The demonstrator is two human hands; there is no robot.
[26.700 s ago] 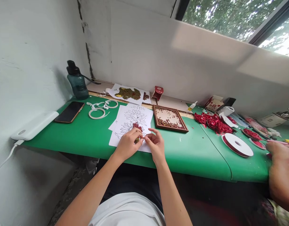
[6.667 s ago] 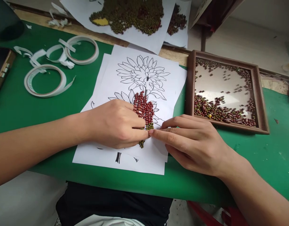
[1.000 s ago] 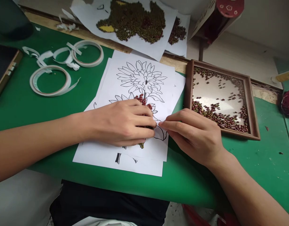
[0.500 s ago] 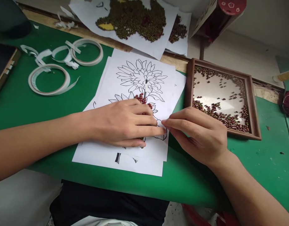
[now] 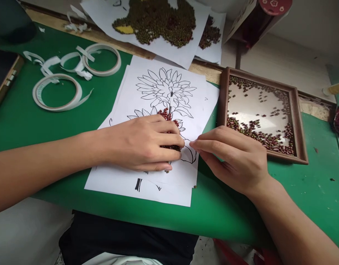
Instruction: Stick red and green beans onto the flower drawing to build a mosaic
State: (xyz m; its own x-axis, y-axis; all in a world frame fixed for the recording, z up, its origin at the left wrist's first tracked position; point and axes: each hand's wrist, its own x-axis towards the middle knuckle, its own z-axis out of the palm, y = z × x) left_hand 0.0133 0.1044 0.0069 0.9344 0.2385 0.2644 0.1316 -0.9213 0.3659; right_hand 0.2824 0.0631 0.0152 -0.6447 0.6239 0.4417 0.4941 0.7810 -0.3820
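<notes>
A white sheet (image 5: 169, 184) with a line drawing of flowers (image 5: 165, 86) lies on other sheets. Red beans (image 5: 166, 114) cover part of the lower flower, and darker beans show between my fingers. My left hand (image 5: 147, 143) rests palm down over the drawing, its fingers slightly apart and reaching right. Just right of it, my right hand (image 5: 233, 158) has thumb and fingertips pinched together at the sheet's right edge; anything between them is too small to make out.
A wooden tray (image 5: 302, 129) of loose beans sits behind my right hand. Tape rolls (image 5: 57, 106) and paper scraps lie at the left, near a dark device (image 5: 3, 77). A bean-covered picture (image 5: 158, 22) is at the back.
The ring finger of my left hand has drawn back to the left, uncovering dark beans. A small bean now shows near the sheet's lower right corner. My right hand has barely moved.
</notes>
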